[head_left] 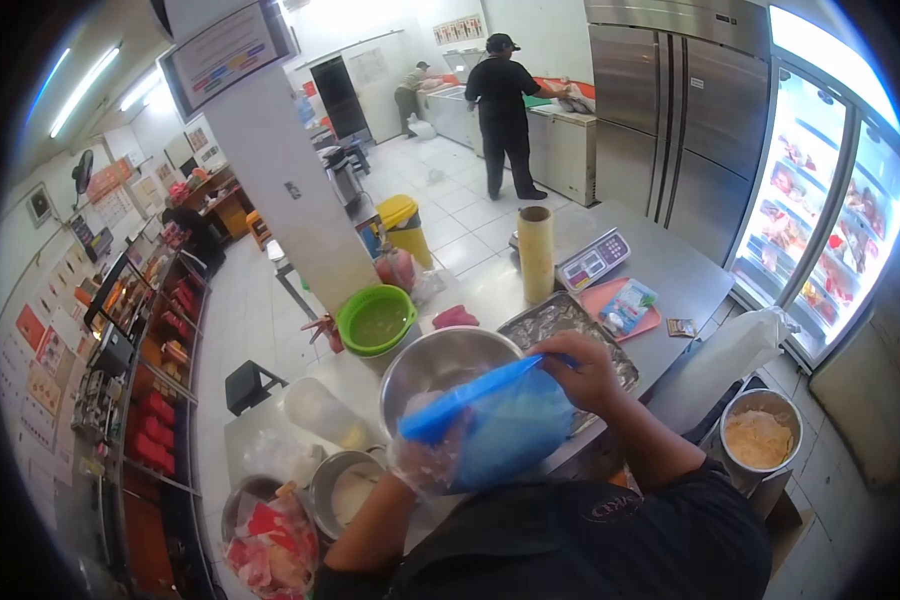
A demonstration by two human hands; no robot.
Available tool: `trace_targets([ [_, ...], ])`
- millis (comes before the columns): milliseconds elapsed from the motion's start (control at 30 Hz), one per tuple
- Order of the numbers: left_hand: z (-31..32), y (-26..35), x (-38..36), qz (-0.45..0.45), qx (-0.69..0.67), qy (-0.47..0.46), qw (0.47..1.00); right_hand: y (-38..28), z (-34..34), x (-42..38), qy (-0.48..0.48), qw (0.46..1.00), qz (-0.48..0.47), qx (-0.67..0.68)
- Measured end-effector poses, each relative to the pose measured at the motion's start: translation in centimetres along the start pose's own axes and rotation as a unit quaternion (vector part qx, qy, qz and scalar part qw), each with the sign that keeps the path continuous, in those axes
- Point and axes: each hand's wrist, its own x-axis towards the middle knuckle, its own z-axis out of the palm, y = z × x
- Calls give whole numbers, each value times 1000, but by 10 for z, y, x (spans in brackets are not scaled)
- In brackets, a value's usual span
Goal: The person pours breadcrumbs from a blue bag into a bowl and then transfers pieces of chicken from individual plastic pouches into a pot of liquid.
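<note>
A translucent blue plastic bag (515, 425) hangs close to my body, its darker rim stretched taut between my hands. My right hand (582, 372) pinches the right end of that rim. At the left end is my left hand (432, 448), in a clear plastic glove; it appears closed on the bag, though folds of plastic cover most of its fingers. Just beyond, partly hidden by the bag, stands a large steel bowl (440, 355). What the bag holds cannot be made out.
The steel table (680, 270) carries a metal tray (545, 325), a film roll (535, 255), a scale (595, 260), a pink tray (645, 325) and a green basin (375, 318). A pot (320, 490) stands left, another pot (798, 440) right. A person (505, 110) works farther back.
</note>
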Motion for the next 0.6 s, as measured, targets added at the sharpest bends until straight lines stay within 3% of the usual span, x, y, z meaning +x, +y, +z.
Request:
trace_targets([
  [100,15,-8,28,-67,-73,42,994,29,-9,-2,-24,993,105,42],
  [200,13,-6,47,-66,-76,29,994,92,-8,-17,76,956,177,220],
  [233,12,1,53,-55,-67,19,996,121,-9,-29,72,902,273,327],
  [333,18,13,70,-36,-157,71,984,130,16,-62,92,785,279,546],
  [367,20,18,75,-56,-103,106,988,125,22,-71,21,754,275,596],
  [467,15,-34,100,-176,-233,161,943,166,51,-120,-28,586,314,746],
  [500,13,-39,100,-215,-164,186,945,169,53,-118,0,581,322,748],
  [600,14,-60,102,-227,-348,213,885,139,34,-65,-9,739,364,567],
])
